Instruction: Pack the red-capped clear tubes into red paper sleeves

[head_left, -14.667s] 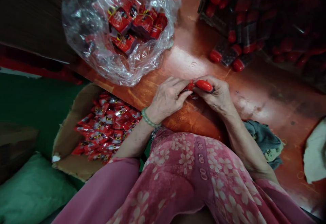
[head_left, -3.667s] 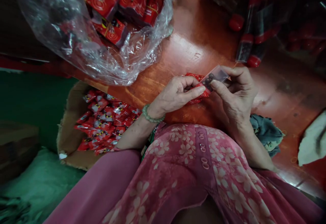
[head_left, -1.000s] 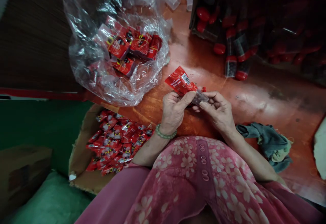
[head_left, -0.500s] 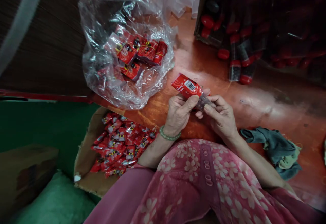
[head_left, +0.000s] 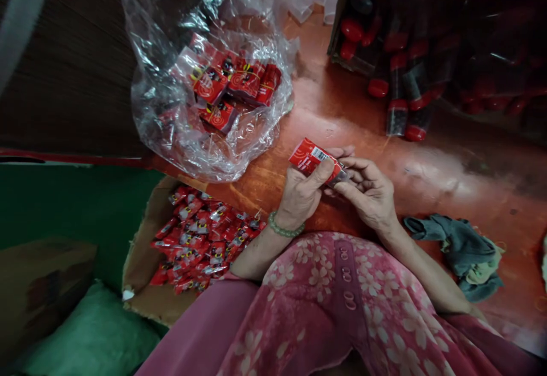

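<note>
Over the table's near side, both hands hold one item. It is a red printed sleeve [head_left: 306, 156] with a white barcode, around a small clear container of dark contents [head_left: 341, 178]. My left hand [head_left: 301, 193], a green bead bracelet at its wrist, pinches the sleeve with the thumb on top. The fingers of my right hand [head_left: 371, 193] close on the container's lower right end. Only a short stretch of the container shows beyond the sleeve; the rest is hidden.
A clear plastic bag [head_left: 149, 131] at upper left holds flat red sleeves [head_left: 211, 85]. Below it, a cardboard box [head_left: 139, 256] contains many red-wrapped packs [head_left: 199, 239]. Red-capped bottles [head_left: 396, 118] spill from a dark box at upper right. A grey-green cloth [head_left: 464, 250] lies right.
The red sleeve now covers more of the clear container, whose dark part shows less. The right fingers have shifted at its end. The view has moved slightly.
</note>
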`<move>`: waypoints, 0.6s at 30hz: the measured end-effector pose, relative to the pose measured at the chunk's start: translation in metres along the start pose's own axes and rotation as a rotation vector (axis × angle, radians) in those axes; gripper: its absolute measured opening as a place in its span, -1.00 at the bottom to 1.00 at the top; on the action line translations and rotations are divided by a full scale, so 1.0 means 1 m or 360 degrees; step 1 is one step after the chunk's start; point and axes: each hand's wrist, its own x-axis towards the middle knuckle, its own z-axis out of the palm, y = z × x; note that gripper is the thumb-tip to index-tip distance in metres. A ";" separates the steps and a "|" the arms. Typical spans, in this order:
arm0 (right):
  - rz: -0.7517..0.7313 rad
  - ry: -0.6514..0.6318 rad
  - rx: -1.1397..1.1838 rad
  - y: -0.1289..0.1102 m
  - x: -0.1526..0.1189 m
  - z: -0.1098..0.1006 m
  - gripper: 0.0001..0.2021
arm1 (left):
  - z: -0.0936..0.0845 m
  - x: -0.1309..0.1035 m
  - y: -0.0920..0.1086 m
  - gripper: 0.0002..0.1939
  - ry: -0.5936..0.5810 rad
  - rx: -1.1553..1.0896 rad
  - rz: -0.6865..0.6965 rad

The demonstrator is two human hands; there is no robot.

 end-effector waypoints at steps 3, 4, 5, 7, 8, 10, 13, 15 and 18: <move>-0.0059 0.0018 -0.0029 0.000 0.000 -0.002 -0.74 | 0.004 -0.004 -0.002 -0.59 -0.0066 -0.0084 -0.0117; -0.0089 0.0027 -0.0041 -0.001 0.001 -0.003 -0.76 | 0.005 -0.006 -0.003 -0.61 -0.0083 -0.0102 -0.0137; -0.0121 0.0028 -0.0050 -0.002 0.001 -0.003 -0.76 | 0.006 -0.008 -0.004 -0.63 -0.0106 -0.0116 -0.0149; -0.0166 0.0018 -0.0068 -0.003 0.001 -0.005 -0.76 | 0.008 -0.011 -0.005 -0.67 -0.0176 -0.0133 -0.0157; -0.0177 0.0012 -0.0078 -0.004 0.001 -0.005 -0.75 | 0.008 -0.013 -0.005 -0.69 -0.0217 -0.0138 -0.0162; -0.0178 -0.0003 -0.0104 -0.005 0.000 -0.005 -0.74 | 0.009 -0.014 -0.006 -0.72 -0.0283 -0.0145 -0.0169; -0.0175 -0.0021 -0.0146 -0.005 -0.001 -0.004 -0.73 | 0.008 -0.015 -0.007 -0.71 -0.0297 -0.0107 -0.0154; -0.0187 -0.0059 -0.0197 -0.006 -0.002 -0.004 -0.72 | 0.006 -0.018 -0.002 -0.71 -0.0285 -0.0002 -0.0100; -0.0194 -0.0265 -0.0325 -0.010 -0.008 -0.007 -0.75 | -0.002 -0.038 0.019 -0.75 -0.0256 0.0302 0.0003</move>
